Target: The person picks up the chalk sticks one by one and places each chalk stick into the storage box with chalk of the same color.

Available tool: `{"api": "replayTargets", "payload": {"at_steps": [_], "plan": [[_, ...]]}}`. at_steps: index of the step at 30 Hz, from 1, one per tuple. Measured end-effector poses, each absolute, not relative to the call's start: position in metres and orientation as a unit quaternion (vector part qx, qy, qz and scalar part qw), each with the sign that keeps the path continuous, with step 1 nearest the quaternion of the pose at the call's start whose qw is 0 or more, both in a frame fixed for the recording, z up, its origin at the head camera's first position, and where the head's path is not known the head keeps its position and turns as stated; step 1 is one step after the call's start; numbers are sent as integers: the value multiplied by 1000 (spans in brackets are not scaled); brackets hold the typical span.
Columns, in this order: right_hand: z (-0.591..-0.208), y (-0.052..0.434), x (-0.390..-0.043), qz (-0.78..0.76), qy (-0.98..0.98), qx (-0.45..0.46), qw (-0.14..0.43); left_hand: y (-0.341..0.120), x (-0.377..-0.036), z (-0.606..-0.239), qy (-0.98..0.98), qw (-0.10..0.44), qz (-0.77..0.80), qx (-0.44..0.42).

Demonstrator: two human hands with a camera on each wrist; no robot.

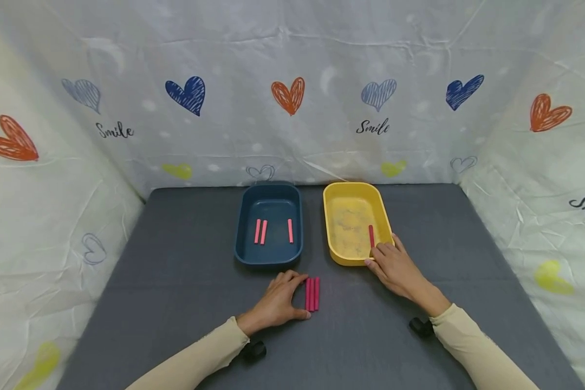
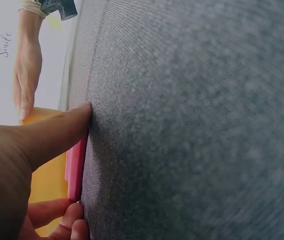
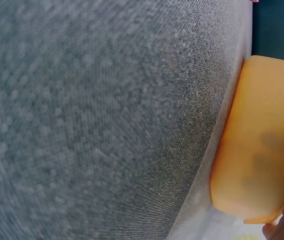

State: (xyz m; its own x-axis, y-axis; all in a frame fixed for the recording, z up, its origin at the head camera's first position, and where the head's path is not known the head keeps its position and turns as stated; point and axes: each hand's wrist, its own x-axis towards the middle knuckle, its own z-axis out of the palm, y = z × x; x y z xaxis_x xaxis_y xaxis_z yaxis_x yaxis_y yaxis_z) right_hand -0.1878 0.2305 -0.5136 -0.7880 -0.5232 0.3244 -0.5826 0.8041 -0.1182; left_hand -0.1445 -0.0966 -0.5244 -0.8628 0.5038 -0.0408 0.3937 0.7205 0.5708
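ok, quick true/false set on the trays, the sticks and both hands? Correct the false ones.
1. Three pink sticks lie in the blue tray. True.
2. The right hand is at the near right corner of the yellow tray. True.
3. In the head view, the yellow tray stands left of the blue tray. False: it stands to the right.
4. The left hand is at the magenta sticks. True.
5. The magenta sticks are inside the blue tray. False: they lie on the gray tabletop.
6. All three pink sticks are evenly spaced. False: two lie close together, the third well apart.
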Motion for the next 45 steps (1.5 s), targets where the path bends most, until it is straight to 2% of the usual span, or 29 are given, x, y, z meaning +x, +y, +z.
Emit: {"api": "replayTargets", "payload": {"at_steps": [17,33,45], "plan": [[-507,231,-192,104,-940,290,149,-96,-155,-515,922,105,278,248],[-508,228,-187,110,-941,289,137,-99,-143,-505,912,114,340,197],[-513,229,-187,111,-941,290,135,-90,-140,-485,907,96,359,197]]}}
